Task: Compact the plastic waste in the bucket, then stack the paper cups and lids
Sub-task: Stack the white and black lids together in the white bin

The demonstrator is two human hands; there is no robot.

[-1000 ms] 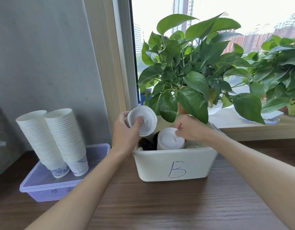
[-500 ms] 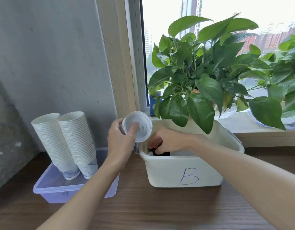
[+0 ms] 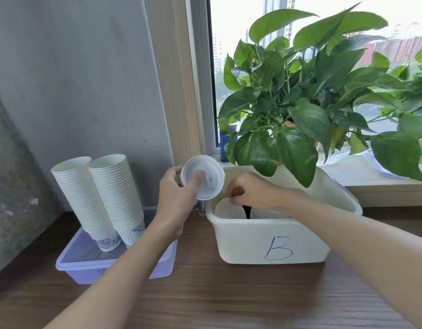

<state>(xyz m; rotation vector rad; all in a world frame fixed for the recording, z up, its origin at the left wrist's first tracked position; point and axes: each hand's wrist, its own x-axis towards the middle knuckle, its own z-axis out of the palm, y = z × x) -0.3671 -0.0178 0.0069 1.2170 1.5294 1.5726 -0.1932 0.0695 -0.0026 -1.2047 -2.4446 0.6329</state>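
Note:
My left hand (image 3: 174, 195) holds a round white plastic lid (image 3: 203, 179) upright, thumb across its face, just left of the white bucket marked B (image 3: 274, 243). My right hand (image 3: 250, 191) reaches into the bucket's left end with curled fingers and pinches the top edge of another white lid (image 3: 229, 208) that stands inside. Something black (image 3: 247, 210) shows beside that lid; the rest of the bucket's contents are hidden by its wall. Two tall leaning stacks of paper cups (image 3: 98, 198) stand in a pale purple tray (image 3: 91, 269) at the left.
A potted plant (image 3: 300, 103) on the windowsill hangs its leaves over the bucket's back edge. A grey wall and the wooden window frame (image 3: 174, 91) close off the back. Brown wooden tabletop (image 3: 229, 300) runs in front of the tray and bucket.
My right hand went from the middle of the bucket down to its left end and now pinches a lid there. My left hand keeps its lid beside the bucket. The camera has moved closer.

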